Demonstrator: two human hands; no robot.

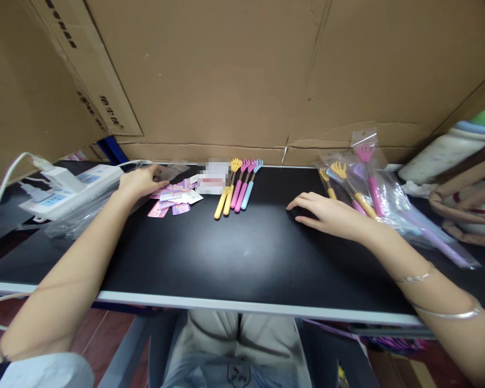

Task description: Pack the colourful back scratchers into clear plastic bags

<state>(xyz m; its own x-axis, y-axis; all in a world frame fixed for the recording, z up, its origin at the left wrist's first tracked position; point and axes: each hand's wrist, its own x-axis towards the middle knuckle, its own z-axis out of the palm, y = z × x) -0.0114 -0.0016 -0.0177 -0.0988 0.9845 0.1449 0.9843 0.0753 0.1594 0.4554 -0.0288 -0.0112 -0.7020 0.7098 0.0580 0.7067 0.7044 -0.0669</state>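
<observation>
My left hand (139, 181) reaches to the back left of the black table (234, 258), fingers curled on a clear plastic bag (170, 171) beside a small heap of pink cards (173, 198). My right hand (325, 214) lies flat on the table, fingers spread, holding nothing, just left of a pile of bagged back scratchers (372, 194). Between the hands lie several loose back scratchers (236, 188) in yellow, pink and blue, heads pointing away from me.
A white power strip (70, 188) with plugs and a cable sits at the left on clear bags. Cardboard walls (246, 75) close the back and left. A bottle and a bag (464, 199) stand at the right. A blurred label (213, 177) lies behind the scratchers.
</observation>
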